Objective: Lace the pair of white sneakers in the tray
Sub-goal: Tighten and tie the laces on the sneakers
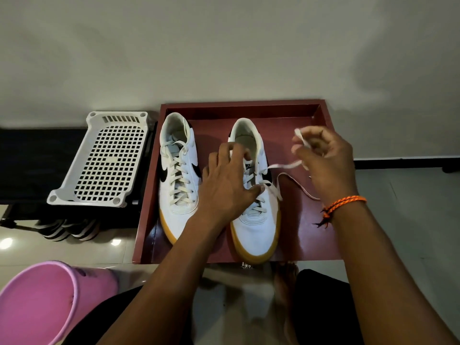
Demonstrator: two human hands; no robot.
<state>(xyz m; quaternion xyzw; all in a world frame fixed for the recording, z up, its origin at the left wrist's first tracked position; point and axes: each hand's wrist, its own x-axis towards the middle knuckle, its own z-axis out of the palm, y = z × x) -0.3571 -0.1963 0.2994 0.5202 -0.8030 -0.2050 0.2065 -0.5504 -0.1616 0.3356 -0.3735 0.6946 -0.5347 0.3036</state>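
Note:
Two white sneakers with gum soles stand in a dark red tray [308, 235], toes toward me. The left sneaker [178, 175] is laced along its whole length. The right sneaker [254, 227] has laces crossing its lower eyelets. My left hand [226, 185] lies over its middle, fingers curled at the tongue and upper eyelets, thumb on the crossed laces. My right hand [326, 158], with an orange cord at the wrist, pinches one end of the white lace [283, 166] to the shoe's right. Another loose lace end trails over the tray floor.
A white perforated plastic basket [104, 158] lies upside down on a black surface left of the tray. A pink bucket [44, 302] stands at the lower left. Striped sandals [67, 229] lie under the black surface. A pale wall rises behind the tray; glossy floor tiles surround it.

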